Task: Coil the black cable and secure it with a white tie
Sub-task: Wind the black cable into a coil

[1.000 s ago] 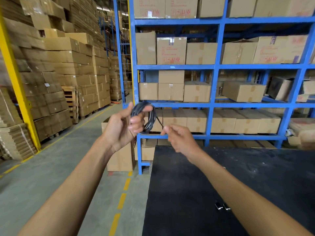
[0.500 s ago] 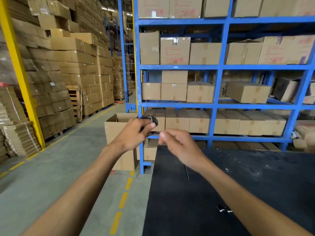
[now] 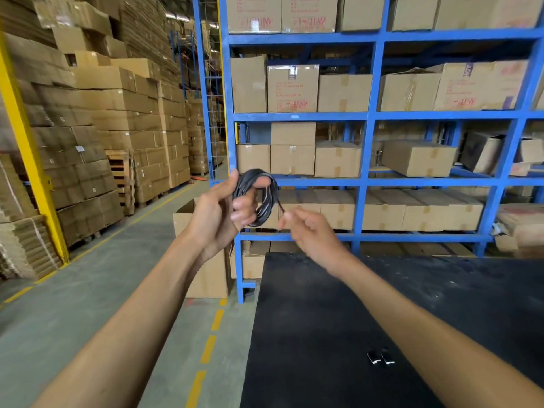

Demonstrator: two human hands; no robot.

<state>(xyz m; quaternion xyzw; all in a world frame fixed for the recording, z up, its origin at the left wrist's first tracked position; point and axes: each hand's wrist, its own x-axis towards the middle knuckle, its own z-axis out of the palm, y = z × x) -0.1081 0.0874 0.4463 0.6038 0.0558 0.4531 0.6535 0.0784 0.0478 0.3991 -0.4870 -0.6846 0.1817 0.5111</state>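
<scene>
- Blue steel racking (image 3: 369,116) w/ cardboard boxes (image 3: 293,88) fills upper right of frame; more stacked cartons upper left.
- Black tabletop (image 3: 338,334) takes lower right; two small dark clips w/ white marks (image 3: 381,358) lie on it near bottom, well apart from both hands.
- Left hand (image 3: 216,219) at frame centre, raised above tabletop's far edge: fingers (image 3: 243,207) curled through and pinching black cable (image 3: 259,198), which sits as a multi-loop coil held in the air.
- Right hand (image 3: 312,231) just beside coil, to its right: thumb + forefinger pressed together on a thin strand running up to the coil's right side.
- Can't tell if that strand is cable tail or the tie; a thin pale line shows on the coil but no white tie clearly seen.
- Step, prob.: coiling done or nearly, tail being wound/tucked.
- Next calls for: keep left grip tight so loops don't spring, wrap the loose end, then cinch tie round the bundle.
</scene>
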